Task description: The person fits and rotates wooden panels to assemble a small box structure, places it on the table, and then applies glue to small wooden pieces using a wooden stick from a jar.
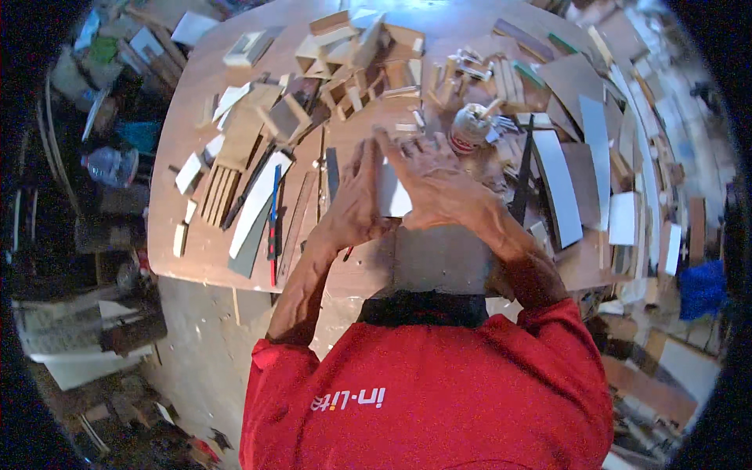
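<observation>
My left hand [356, 196] and my right hand [429, 182] meet over a small flat pale panel [394, 196] near the front middle of the wooden table [196, 243]. Both hands press on the panel, the left at its left edge, the right across its top and right side. Most of the panel is hidden under them. Behind my right fingers stands a small round jar [470, 127] with a stick in it. My red shirt [427, 384] fills the lower picture.
Piles of small wood blocks [364, 55] crowd the back of the table. Long strips and a red-and-blue tool [273, 223] lie left of my hands. Curved board pieces [558, 184] lie at the right. A plastic bottle [111, 166] sits off the table's left edge.
</observation>
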Tool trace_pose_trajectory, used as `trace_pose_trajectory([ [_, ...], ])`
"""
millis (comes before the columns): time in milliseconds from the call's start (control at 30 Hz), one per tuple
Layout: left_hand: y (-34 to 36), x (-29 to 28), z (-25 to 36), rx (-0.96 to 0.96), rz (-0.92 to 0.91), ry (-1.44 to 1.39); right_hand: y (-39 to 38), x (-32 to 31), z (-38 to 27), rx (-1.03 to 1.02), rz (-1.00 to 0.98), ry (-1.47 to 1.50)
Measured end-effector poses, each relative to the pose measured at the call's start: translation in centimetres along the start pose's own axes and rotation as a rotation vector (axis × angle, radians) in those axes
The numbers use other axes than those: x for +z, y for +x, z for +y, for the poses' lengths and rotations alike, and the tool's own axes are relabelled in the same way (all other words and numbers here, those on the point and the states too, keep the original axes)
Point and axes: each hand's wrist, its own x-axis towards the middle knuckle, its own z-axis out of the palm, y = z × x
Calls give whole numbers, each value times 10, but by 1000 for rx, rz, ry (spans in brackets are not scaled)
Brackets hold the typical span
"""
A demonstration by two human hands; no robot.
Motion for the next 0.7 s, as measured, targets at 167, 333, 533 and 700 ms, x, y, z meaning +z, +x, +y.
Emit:
trace_pose_trajectory([
  [167,3,-9,0,302,50,25,-16,-24,2,-51,106,107],
  [333,-4,-5,13,168,-21,-609,-57,-22,61,-20,707,494],
  [533,-9,-1,-1,100,-33,-575,-82,22,82,171,691,956],
  [700,-12,2,11,19,-14,-697,-81,43,83,191,673,898],
])
